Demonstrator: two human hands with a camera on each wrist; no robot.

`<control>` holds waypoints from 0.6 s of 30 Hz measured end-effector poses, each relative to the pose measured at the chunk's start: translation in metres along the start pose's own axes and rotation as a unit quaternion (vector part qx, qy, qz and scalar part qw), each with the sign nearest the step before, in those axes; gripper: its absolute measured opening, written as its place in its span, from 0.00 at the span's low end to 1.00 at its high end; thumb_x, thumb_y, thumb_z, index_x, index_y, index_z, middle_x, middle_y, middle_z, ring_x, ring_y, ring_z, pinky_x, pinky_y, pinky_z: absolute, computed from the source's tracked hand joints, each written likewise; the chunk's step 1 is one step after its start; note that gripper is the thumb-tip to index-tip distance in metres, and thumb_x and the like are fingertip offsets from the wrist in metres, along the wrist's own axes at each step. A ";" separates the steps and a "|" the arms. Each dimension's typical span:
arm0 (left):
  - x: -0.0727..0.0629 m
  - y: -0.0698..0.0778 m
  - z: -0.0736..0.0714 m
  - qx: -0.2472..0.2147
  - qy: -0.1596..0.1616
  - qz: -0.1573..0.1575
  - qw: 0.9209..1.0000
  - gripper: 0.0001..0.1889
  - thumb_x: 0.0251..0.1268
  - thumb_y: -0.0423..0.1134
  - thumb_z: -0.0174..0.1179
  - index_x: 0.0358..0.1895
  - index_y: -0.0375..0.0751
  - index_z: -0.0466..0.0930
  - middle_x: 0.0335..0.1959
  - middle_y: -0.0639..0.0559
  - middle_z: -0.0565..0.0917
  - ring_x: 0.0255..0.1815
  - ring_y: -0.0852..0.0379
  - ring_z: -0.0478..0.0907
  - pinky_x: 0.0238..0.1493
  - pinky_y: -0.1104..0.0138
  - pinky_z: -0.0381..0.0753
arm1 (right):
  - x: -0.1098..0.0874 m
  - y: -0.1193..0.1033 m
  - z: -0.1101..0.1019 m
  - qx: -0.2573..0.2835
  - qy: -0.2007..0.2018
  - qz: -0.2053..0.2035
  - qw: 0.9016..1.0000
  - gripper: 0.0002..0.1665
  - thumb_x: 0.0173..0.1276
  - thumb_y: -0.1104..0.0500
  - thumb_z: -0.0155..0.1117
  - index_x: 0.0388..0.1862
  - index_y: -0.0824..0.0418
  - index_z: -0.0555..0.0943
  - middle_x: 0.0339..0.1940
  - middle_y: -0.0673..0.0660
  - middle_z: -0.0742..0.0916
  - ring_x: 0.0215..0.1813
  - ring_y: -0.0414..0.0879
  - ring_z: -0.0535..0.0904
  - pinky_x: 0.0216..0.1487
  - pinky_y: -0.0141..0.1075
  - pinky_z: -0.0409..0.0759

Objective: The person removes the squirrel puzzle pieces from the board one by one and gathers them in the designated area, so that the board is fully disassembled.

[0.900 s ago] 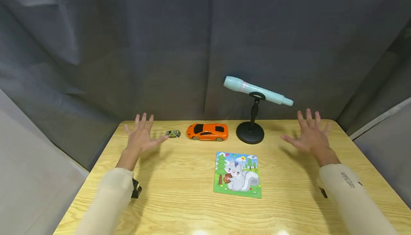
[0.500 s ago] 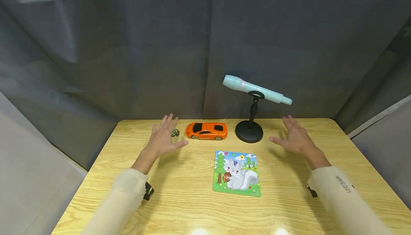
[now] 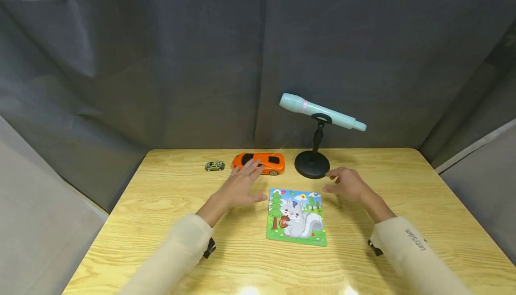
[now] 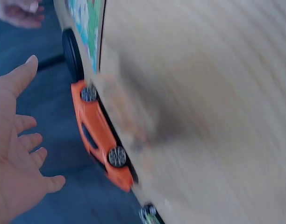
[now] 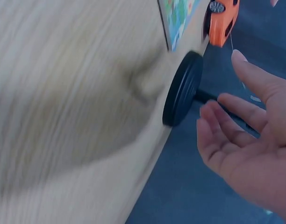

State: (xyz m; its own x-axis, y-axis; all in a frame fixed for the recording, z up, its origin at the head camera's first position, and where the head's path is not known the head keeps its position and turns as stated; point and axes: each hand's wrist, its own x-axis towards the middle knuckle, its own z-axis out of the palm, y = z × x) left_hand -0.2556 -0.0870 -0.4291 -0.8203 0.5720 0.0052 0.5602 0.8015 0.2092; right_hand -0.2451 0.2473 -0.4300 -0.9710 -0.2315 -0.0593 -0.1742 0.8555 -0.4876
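The picture board (image 3: 296, 217) lies flat at the lower centre of the head view, a little right of the middle, printed with a grey squirrel holding a brown nut among green trees. On its left side is the left hand (image 3: 242, 187), held above the wood with a wide grip, fingers spread and thumb pointing at the board's left edge. On its right side, the right hand (image 3: 346, 183) has a narrower grip, fingers bent, with a gap between fingertips and thumb; the thumb is near the board's upper right corner. Above the board, at the centre of the frame, sits an orange car (image 3: 268, 157), partly covered by the left fingers; the left wrist view shows a gap between that hand and the car. A small green-and-black car (image 3: 215, 166) stands farther left. Right of the orange car, a black stand (image 3: 312, 165) rests on its round base, just beside the right fingertips in the head view, and bears 1 light blue microphone (image 3: 334, 118), tilted, thick end toward the upper left. All 4 toys and the stand are on a wooden table (image 3: 161, 196). The 2 pale sleeves (image 3: 411, 250) enter from the lower corners, and a dark curtain (image 3: 201, 62) fills the upper frame.
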 end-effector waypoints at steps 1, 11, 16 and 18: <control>0.002 0.005 0.003 -0.005 -0.006 0.007 1.000 0.46 0.60 0.64 0.56 0.76 0.48 0.49 0.79 0.50 0.44 0.79 0.49 0.39 0.73 0.41 0.47 | 0.001 -0.002 0.003 0.008 -0.008 -0.002 1.000 0.31 0.61 0.53 0.69 0.57 0.71 0.77 0.49 0.68 0.82 0.45 0.55 0.79 0.42 0.44 0.80; 0.014 0.053 0.037 -0.010 -0.079 0.058 0.995 0.43 0.58 0.65 0.58 0.74 0.49 0.56 0.78 0.52 0.49 0.79 0.53 0.46 0.73 0.48 0.55 | 0.004 -0.013 0.029 0.032 -0.054 0.000 0.998 0.16 0.55 0.57 0.73 0.41 0.64 0.85 0.29 0.51 0.84 0.31 0.42 0.73 0.32 0.32 0.71; 0.012 0.064 0.052 0.006 -0.097 0.084 0.992 0.43 0.56 0.67 0.58 0.73 0.50 0.59 0.77 0.52 0.54 0.78 0.54 0.50 0.73 0.51 0.58 | 0.006 -0.015 0.039 0.019 -0.058 0.015 0.998 0.16 0.51 0.57 0.76 0.38 0.63 0.85 0.31 0.52 0.84 0.33 0.42 0.73 0.35 0.32 0.72; 0.010 0.065 0.056 0.010 -0.105 0.092 0.990 0.44 0.56 0.67 0.58 0.73 0.51 0.59 0.77 0.52 0.54 0.78 0.53 0.50 0.73 0.50 0.58 | 0.006 -0.016 0.042 0.012 -0.056 0.012 0.998 0.17 0.50 0.57 0.77 0.38 0.63 0.84 0.32 0.53 0.84 0.34 0.43 0.74 0.36 0.34 0.74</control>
State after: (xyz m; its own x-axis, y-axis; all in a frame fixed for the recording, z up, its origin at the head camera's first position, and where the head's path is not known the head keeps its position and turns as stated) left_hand -0.2211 -0.0193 -0.4700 -0.6635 0.7302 -0.1632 0.7016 0.6829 0.2034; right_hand -0.2417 0.2127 -0.4592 -0.9502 -0.2622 -0.1686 -0.1452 0.8510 -0.5047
